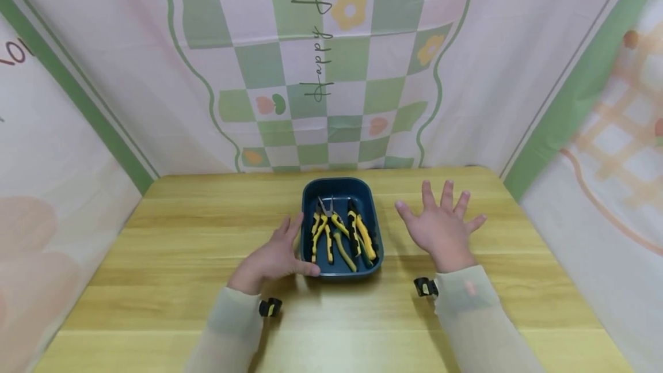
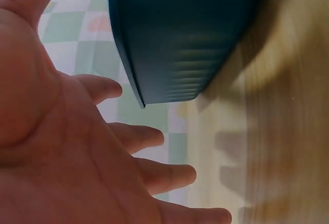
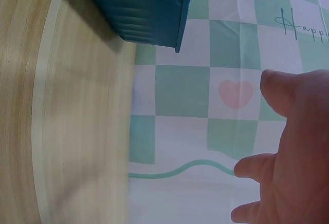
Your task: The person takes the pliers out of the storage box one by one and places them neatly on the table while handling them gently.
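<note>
A dark blue plastic tray (image 1: 342,274) stands on the table and holds several pliers with yellow and black handles. Pliers with slim, pointed metal jaws, spread apart, lie in its left half by their yellow handle (image 1: 330,249). More pliers (image 1: 365,238) rest along the right wall, partly overlapping. My left hand (image 1: 271,257) is at the tray's left side, fingers spread, thumb by the near left corner; whether it touches the rim I cannot tell. In the left wrist view the palm faces the tray's wall (image 2: 169,44). My right hand (image 1: 440,229) hovers right of the tray, fingers spread, holding nothing.
The wood-grain table (image 1: 197,235) carries the tray near its far edge. Behind it hangs a green and white checkered cloth (image 1: 347,62), with patterned cloth on both sides. Each wrist wears a small black device, one at the left wrist (image 1: 270,307).
</note>
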Available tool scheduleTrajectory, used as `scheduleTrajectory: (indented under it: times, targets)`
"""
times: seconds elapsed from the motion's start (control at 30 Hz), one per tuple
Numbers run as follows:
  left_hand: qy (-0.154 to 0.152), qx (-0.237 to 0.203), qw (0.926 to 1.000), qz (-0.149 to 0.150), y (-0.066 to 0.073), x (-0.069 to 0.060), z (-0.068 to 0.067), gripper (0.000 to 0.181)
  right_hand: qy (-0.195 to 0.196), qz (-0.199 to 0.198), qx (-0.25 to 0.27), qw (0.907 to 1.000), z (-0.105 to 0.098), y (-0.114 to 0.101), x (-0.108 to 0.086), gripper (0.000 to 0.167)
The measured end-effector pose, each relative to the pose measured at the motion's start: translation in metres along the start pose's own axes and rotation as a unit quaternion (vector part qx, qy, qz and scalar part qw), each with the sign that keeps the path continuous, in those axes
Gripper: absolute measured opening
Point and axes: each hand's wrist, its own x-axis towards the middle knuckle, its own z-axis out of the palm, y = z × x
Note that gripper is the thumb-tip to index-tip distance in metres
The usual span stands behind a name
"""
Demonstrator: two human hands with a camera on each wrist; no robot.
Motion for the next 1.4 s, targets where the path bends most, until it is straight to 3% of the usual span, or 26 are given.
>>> scheduleTrajectory:
  times: [0.23,0.47,0.73,1.0,1.2,1.4]
  targets:
    - [-0.001,0.026,0.9996,-0.006,-0.006,0.001,0.005,0.126,0.003,0.001,0.005,1.0000,0.000,-0.002,-0.003,0.104]
    - [-0.016,-0.004,0.9999,-0.003,-0.010,0.002,0.008,0.127,-0.004,-0.008,0.004,1.0000,-0.004,-0.008,-0.004,0.102]
    - [-0.019,0.044,0.9984,-0.029,-0.009,0.002,0.006,0.128,-0.015,-0.014,0.003,0.9998,-0.005,-0.009,0.000,0.101]
    - [-0.021,0.045,0.9982,-0.032,-0.006,0.003,0.005,0.127,-0.001,-0.065,0.048,0.9967,-0.025,-0.010,0.011,0.095]
    - [-0.017,0.042,0.9984,-0.034,-0.006,0.003,0.005,0.126,-0.028,-0.068,0.069,0.9949,-0.043,-0.017,0.015,0.089]
    - [-0.013,0.038,0.9986,-0.034,-0.009,0.003,0.006,0.126,-0.078,-0.082,0.112,0.9873,-0.053,-0.028,0.020,0.094]
